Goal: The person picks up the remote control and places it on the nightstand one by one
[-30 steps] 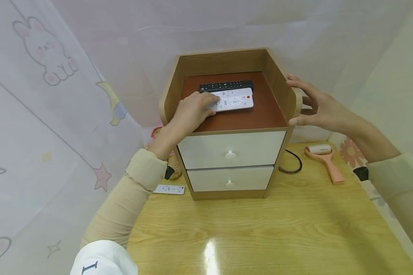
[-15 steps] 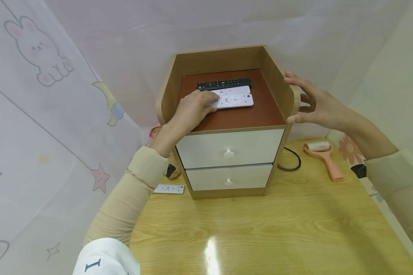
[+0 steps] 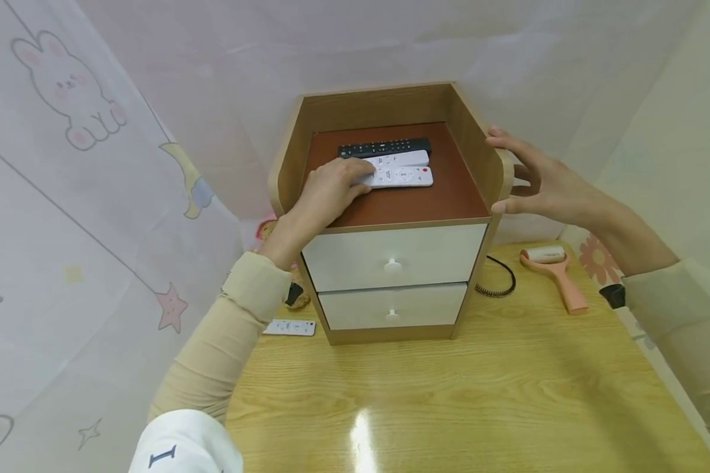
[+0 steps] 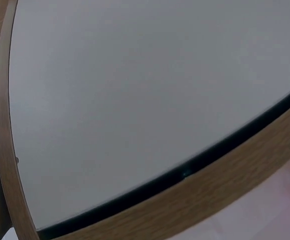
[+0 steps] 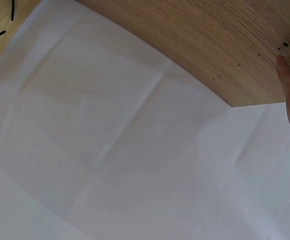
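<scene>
A small cabinet (image 3: 393,256) with two white drawers stands on the table. On its brown top lie a black remote control (image 3: 384,147) at the back and a white remote control (image 3: 411,158) just in front of it. Nearest the front is a second white remote control (image 3: 405,176). My left hand (image 3: 331,190) grips its left end, the thumb at the near edge and the fingers over the buttons, covering that end. With spread fingers, my right hand (image 3: 544,177) touches the cabinet's right side panel (image 3: 479,148), the thumb at its front edge. A fingertip (image 5: 284,70) meets the panel's outer face.
Another white remote control (image 3: 292,327) lies on the table (image 3: 402,394), left of the cabinet. A lint roller (image 3: 559,276) with an orange handle and a black coiled cord (image 3: 499,289) lie to the right. Printed cloth (image 3: 94,217) surrounds the table.
The front white remote has come down flatter and slightly forward under my left hand, showing more of the white remote behind it. My right hand stays at the side panel.
</scene>
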The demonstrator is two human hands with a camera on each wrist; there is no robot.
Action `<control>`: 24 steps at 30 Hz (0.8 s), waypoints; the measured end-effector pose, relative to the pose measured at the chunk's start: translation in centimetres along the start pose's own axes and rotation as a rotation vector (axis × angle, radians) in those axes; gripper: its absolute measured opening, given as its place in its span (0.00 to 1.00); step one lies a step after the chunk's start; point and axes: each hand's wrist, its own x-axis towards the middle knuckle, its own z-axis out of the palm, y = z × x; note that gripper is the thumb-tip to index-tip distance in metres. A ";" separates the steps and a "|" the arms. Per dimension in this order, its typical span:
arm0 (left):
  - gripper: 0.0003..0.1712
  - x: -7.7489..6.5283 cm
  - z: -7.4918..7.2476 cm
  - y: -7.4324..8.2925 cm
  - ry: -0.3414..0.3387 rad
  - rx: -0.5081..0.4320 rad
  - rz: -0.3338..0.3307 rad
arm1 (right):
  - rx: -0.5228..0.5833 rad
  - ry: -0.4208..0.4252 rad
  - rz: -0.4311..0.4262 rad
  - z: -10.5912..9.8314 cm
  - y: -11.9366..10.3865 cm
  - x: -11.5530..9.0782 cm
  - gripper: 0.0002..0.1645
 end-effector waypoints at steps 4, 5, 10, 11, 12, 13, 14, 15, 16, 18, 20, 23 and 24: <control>0.19 0.2 0.2 -0.1 -0.003 0.000 -0.013 | -0.009 0.000 0.011 0.0 0.0 0.0 0.58; 0.19 0.1 0.2 -0.1 -0.006 0.004 -0.015 | -0.009 -0.001 0.011 0.0 0.0 0.1 0.58; 0.24 -0.9 -0.5 0.6 0.016 0.068 0.009 | -0.008 -0.013 0.009 0.2 0.0 0.2 0.58; 0.25 -1.3 -0.8 1.0 0.049 0.083 0.035 | -0.007 -0.013 0.008 0.1 0.1 0.2 0.58; 0.25 -1.9 -1.2 1.4 0.097 0.089 0.065 | -0.004 -0.015 0.007 0.1 0.1 0.2 0.58; 0.24 -2.7 -1.6 1.8 0.159 0.090 0.098 | 0.002 -0.018 0.006 0.1 0.1 0.2 0.58; 0.24 -3.5 -2.1 2.1 0.229 0.087 0.141 | 0.008 -0.018 0.004 0.1 0.1 0.3 0.58; 0.22 -4.3 -2.6 2.4 0.306 0.073 0.186 | 0.014 -0.017 0.001 0.2 0.0 0.3 0.58; 0.21 -5.1 -3.0 2.5 0.383 0.053 0.233 | 0.017 -0.016 -0.002 0.2 0.0 0.3 0.58; 0.18 -6.8 -3.9 2.7 0.509 0.001 0.308 | 0.023 -0.016 -0.007 0.3 0.0 0.4 0.58; 0.17 -8.4 -4.7 2.4 0.602 -0.044 0.343 | 0.025 -0.016 -0.015 0.3 0.0 0.5 0.58; 0.17 -11.1 -5.2 1.4 0.732 -0.108 0.295 | 0.020 -0.016 -0.027 0.4 0.0 0.6 0.58; 0.17 -12.1 -5.1 0.8 0.773 -0.122 0.253 | 0.019 -0.014 -0.030 0.4 0.0 0.7 0.58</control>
